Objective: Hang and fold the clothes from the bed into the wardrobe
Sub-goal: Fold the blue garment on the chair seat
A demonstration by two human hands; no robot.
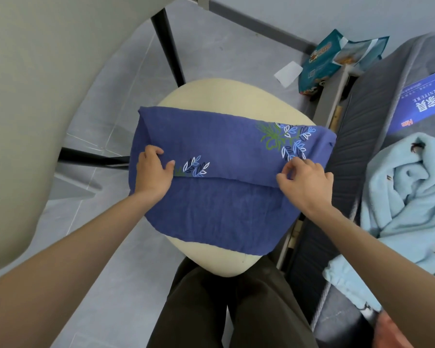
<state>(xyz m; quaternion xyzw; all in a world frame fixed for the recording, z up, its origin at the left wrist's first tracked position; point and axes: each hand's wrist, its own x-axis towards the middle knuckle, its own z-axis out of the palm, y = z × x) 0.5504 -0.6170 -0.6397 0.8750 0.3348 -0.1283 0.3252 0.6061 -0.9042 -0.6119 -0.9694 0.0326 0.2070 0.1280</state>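
- Blue cloth (211, 204) with little leaves on it! Where does it lie?
- It lies flat on the cream seat (211, 94), right in the middle. One layer is folded over on top, and its edge runs across from side to side.
- What do the hands do?
- The left hand (153, 172) grips the left end of that folded edge, with its fingers curled round it. The right hand (304, 182) pinches the right end between thumb and fingertips.
- So both hands hold the cloth?
- Yes, one at each end.
- What is on the right?
- A grey bed (357, 151), just beside the seat. A fluffy light blue garment (407, 197) lies on it in a heap, apart from the blue cloth.
- And on the floor (111, 272)?
- A teal bag (337, 59) and a white paper (288, 73), near the far end of the bed. A pale table (35, 96) with a black leg (167, 46) stands on the left.
- What is at the bottom?
- Dark trousers (224, 310), just beside the near edge of the seat.
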